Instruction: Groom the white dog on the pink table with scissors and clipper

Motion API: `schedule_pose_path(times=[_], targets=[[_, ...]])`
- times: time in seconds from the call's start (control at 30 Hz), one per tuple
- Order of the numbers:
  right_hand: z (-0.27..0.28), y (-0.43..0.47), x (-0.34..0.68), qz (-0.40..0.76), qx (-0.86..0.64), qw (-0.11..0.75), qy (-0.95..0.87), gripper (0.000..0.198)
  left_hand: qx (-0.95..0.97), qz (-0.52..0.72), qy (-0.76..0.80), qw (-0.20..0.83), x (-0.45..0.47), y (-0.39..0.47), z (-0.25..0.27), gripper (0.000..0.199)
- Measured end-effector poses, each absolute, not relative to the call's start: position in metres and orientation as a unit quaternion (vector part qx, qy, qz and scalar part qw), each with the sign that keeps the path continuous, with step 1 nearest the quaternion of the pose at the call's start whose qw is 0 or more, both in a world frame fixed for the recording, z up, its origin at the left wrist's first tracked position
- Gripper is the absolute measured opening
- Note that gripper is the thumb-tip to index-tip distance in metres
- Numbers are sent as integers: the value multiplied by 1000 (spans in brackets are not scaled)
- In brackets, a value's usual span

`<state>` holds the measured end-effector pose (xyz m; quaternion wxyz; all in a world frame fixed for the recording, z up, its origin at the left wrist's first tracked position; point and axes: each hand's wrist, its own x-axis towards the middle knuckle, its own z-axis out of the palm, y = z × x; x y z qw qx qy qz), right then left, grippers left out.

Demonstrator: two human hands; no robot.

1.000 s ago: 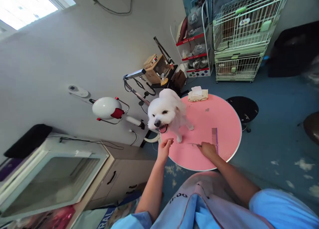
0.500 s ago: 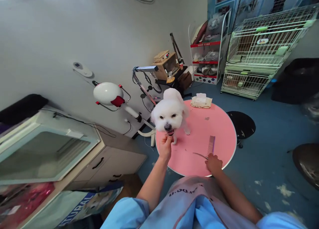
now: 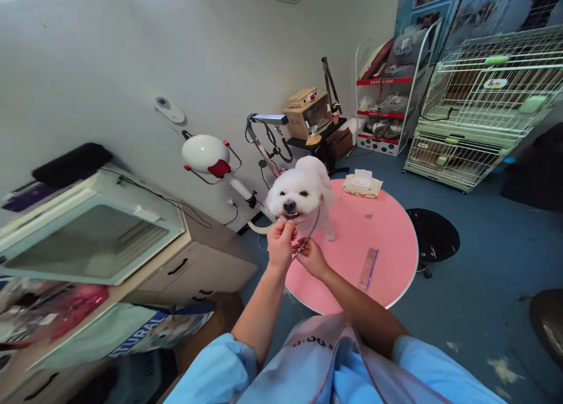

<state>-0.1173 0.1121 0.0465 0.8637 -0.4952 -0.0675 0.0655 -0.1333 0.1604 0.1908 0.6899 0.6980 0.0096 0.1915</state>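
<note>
A white fluffy dog (image 3: 295,190) stands on the round pink table (image 3: 352,245), facing me with its mouth slightly open. Under its chin, my left hand (image 3: 281,240) pinches the muzzle fur with closed fingers. My right hand (image 3: 311,256) is just beside the left one, below the dog's face, closed around a pair of curved grooming scissors (image 3: 311,231). Their thin blades point up along the side of the dog's head. A purple-backed metal comb (image 3: 368,269) lies on the table to the right of my right forearm.
A pack of wipes (image 3: 363,184) sits at the table's far edge, near a small tuft of hair. Right of the table stands a black stool (image 3: 433,235). A white-and-red dryer (image 3: 206,155) and a grooming arm (image 3: 268,119) stand behind left; wire cages (image 3: 488,111) stand back right.
My right hand has lifted the scissors from beside the comb and moved left to the dog's chin. The dog's head has turned slightly left, and the view has shifted left.
</note>
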Motion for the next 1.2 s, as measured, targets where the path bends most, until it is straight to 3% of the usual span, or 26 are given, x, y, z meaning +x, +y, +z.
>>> schedule_pose_path(times=[0.13,0.47,0.6,0.67,0.73,0.8,0.93,1.0,1.2], targets=[[62,127,-100,7,-491,867,-81,42,706,193,18,681,-133,158,193,29],[70,122,-86,-16,-520,849,-95,35,716,187,-1,673,-134,156,189,32],[50,111,-96,-22,-565,821,-71,30,720,173,-16,672,-136,161,176,29],[24,89,-111,2,-669,743,-23,23,723,143,-9,676,-135,170,160,26],[-7,53,-132,60,-803,592,27,15,709,88,30,699,-132,179,142,21],[-35,13,-154,102,-862,493,65,23,654,1,80,752,-128,184,128,19],[-69,-41,-186,207,-956,167,123,36,462,-120,89,874,-115,181,125,13],[-75,-49,-193,223,-956,129,137,40,414,-110,84,900,-107,178,132,9],[-79,-52,-190,155,-956,158,190,43,466,-117,8,877,-88,199,144,14]])
